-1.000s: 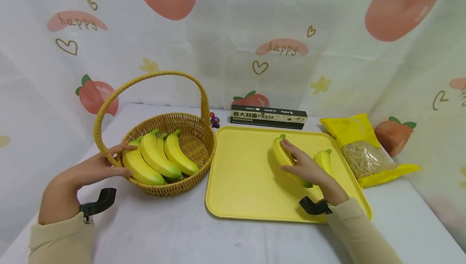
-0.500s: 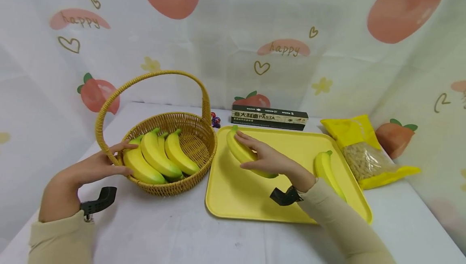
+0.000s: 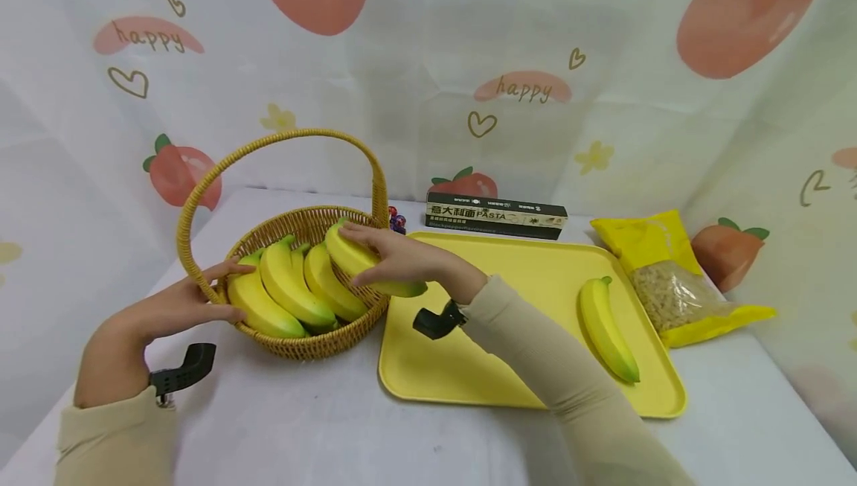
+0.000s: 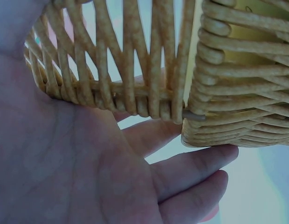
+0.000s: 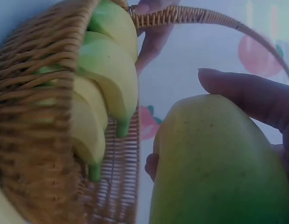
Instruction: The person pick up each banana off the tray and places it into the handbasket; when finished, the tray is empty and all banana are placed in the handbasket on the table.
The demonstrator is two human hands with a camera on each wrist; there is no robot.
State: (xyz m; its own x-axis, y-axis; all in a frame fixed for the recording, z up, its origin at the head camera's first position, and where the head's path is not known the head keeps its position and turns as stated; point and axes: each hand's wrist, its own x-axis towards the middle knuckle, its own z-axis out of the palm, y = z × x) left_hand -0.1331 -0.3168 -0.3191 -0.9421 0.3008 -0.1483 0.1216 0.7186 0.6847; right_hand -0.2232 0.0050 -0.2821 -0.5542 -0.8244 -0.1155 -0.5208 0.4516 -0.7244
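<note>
My right hand [image 3: 418, 257] grips a yellow banana [image 3: 350, 251] with a green tip, holding it over the right rim of a wicker basket [image 3: 304, 348]. In the right wrist view this banana [image 5: 214, 154] fills the foreground between thumb and fingers. Several bananas [image 3: 289, 289] lie side by side in the basket's left part. My left hand [image 3: 177, 309] holds the basket's left rim at the foot of its handle; the wicker [image 4: 135, 60] passes between thumb and fingers in the left wrist view. One more banana [image 3: 608, 331] lies on the right of a yellow tray [image 3: 462, 374].
The tall handle [image 3: 281, 138] arches over the basket. Behind the tray stands a black pasta box [image 3: 495, 216], with small wrapped items [image 3: 398, 222] to its left. A yellow bag of pasta [image 3: 669, 292] leans against the tray's right edge. A printed cloth hangs behind.
My right hand has carried the banana from the tray leftward to above the basket. The left hand stays at the basket rim, and the other bananas have not moved.
</note>
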